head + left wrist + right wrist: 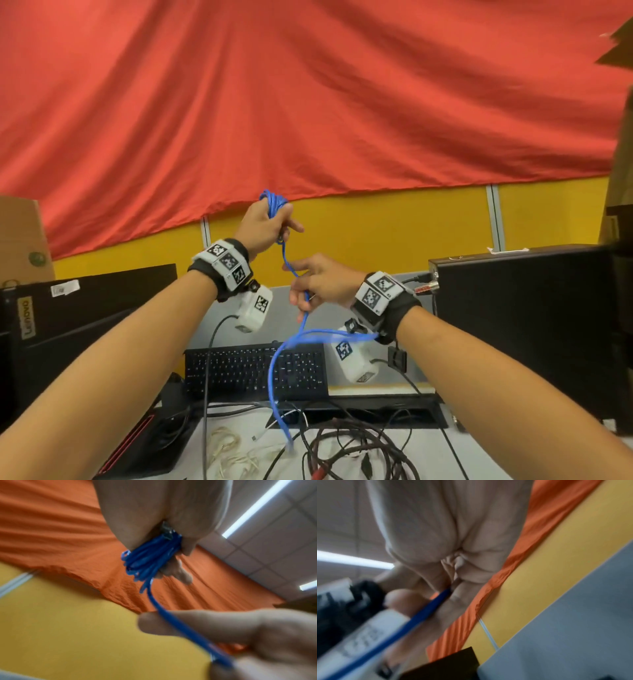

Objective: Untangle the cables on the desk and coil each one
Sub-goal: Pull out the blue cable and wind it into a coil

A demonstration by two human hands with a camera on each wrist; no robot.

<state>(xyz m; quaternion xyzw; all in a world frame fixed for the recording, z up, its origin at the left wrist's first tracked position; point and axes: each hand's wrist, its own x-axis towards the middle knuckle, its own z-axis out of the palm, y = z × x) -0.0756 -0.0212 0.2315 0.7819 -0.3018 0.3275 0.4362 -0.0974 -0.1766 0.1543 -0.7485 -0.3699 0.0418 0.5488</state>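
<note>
Left hand (263,224) clenching blue cable (274,380) coil, right hand (320,282) fingers pinching its strand, wrist views blurred

Both forearms reach forward, bare, with marker bands at the wrists. The left hand (265,224) is raised, its grip curled round a blue cable (275,205) bundle. Just below that bundle, the right hand (322,281) pinches the cable's trailing strand.
</note>
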